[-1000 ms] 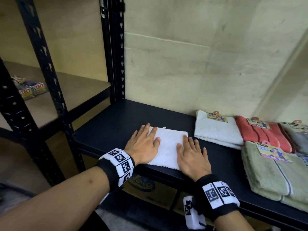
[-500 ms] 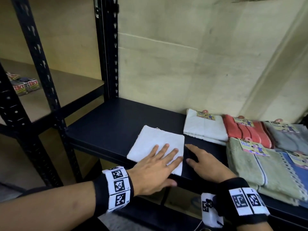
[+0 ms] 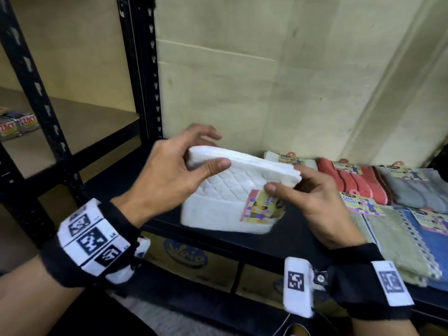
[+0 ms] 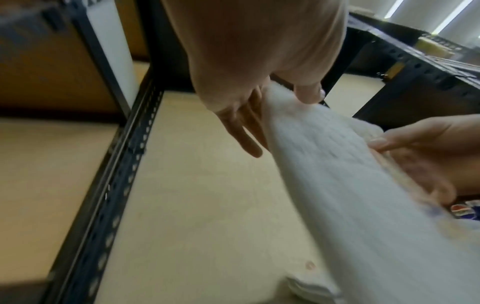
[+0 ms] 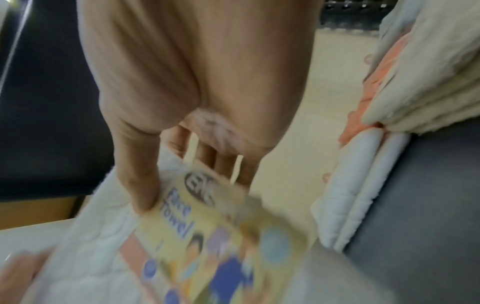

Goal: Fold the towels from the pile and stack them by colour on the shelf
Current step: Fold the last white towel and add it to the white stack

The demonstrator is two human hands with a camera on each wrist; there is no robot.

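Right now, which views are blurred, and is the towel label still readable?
Head view: mostly sharp, white towel slightly smeared. Left wrist view: towel streaked by motion blur, no label legible. Right wrist view: blurred, yet the label still reads "Face Towel" beside the right hand.

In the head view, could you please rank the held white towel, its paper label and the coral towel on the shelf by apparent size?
1. White towel, though nearest the camera.
2. Coral towel, partly covered.
3. Paper label.

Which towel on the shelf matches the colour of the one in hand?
The white towel at the back, leftmost in the row beside the red towel; the held towel is white too.
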